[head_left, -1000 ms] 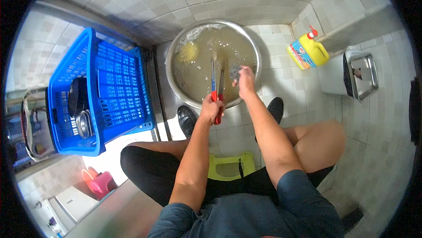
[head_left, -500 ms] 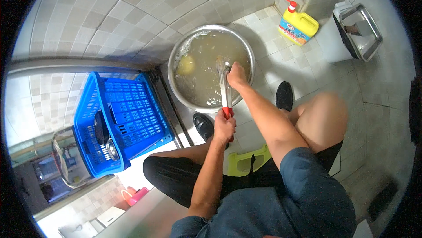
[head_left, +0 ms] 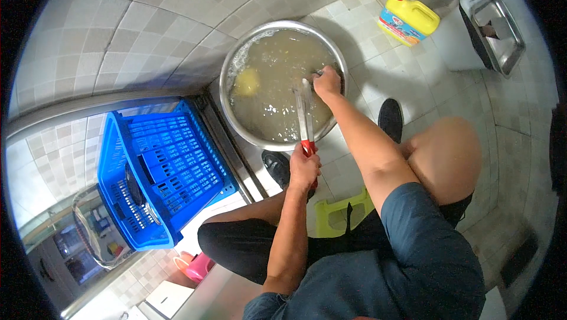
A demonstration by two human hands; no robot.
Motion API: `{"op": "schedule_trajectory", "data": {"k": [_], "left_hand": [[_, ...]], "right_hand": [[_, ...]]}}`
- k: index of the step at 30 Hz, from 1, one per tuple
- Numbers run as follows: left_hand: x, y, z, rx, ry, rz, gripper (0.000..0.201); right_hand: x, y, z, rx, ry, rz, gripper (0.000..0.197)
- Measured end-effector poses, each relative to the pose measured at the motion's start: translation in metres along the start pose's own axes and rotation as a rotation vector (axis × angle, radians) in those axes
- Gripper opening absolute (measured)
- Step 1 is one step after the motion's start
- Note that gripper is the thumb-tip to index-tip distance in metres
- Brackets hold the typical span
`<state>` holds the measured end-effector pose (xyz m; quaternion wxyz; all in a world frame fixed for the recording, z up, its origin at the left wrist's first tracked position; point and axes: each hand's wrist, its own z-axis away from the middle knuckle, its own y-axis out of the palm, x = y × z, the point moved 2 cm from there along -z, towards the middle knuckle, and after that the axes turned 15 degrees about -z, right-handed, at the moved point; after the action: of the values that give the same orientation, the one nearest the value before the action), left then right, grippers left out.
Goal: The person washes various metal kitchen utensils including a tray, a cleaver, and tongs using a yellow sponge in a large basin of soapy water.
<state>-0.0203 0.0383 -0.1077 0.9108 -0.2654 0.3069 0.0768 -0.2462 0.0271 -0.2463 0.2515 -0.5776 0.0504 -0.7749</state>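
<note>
A wide steel basin (head_left: 224,92) of cloudy, sudsy water stands on the floor before me. My left hand (head_left: 304,169) is wrapped round the red grips of a pair of metal tongs (head_left: 302,113), whose arms reach out over the water. Close to the tongs' far ends, my right hand (head_left: 328,85) is closed just above the water at the basin's right side. A small dark thing shows at its fingertips, too little of it to name. Under the water at the left lies a blurred round yellow thing (head_left: 247,83).
A blue plastic basket (head_left: 183,148) stands to the left. At the back right are a yellow pump bottle (head_left: 409,20) and a white bin (head_left: 458,45) with a steel tray (head_left: 514,36) on top. A green stool (head_left: 331,213) is under me; a pink container (head_left: 199,265) sits lower left.
My right hand has come away from the tongs' far ends, a little to the right. My left hand keeps hold of the red grips. The whole view has shifted slightly.
</note>
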Motion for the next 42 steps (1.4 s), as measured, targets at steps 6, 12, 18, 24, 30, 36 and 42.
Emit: {"op": "schedule_trajectory", "data": {"k": [6,12,18,24,30,36,42], "left_hand": [[0.011,-0.014,-0.025,-0.068,-0.089,0.075,0.018],[0.021,-0.014,-0.043,-0.096,-0.059,0.154,0.019],[0.012,-0.003,-0.043,-0.086,-0.017,0.095,0.018],[0.020,0.021,-0.028,-0.055,0.176,-0.084,0.022],[0.025,0.011,-0.020,-0.065,0.101,-0.180,0.023],[0.031,0.011,-0.023,-0.047,0.111,-0.161,0.023],[0.018,0.012,-0.023,-0.049,0.047,-0.218,0.020]], "right_hand": [[-0.001,0.003,-0.001,0.150,0.446,-0.639,0.022],[0.025,0.018,0.052,0.649,0.265,-0.454,0.041],[0.015,0.004,0.074,0.573,0.099,-0.034,0.047],[0.018,-0.017,0.038,0.348,0.162,0.117,0.033],[0.025,-0.012,0.030,0.328,0.256,0.015,0.032],[-0.027,0.009,0.019,0.380,0.386,-0.241,0.022],[-0.073,0.001,-0.026,-0.148,0.177,-0.294,0.029]]}}
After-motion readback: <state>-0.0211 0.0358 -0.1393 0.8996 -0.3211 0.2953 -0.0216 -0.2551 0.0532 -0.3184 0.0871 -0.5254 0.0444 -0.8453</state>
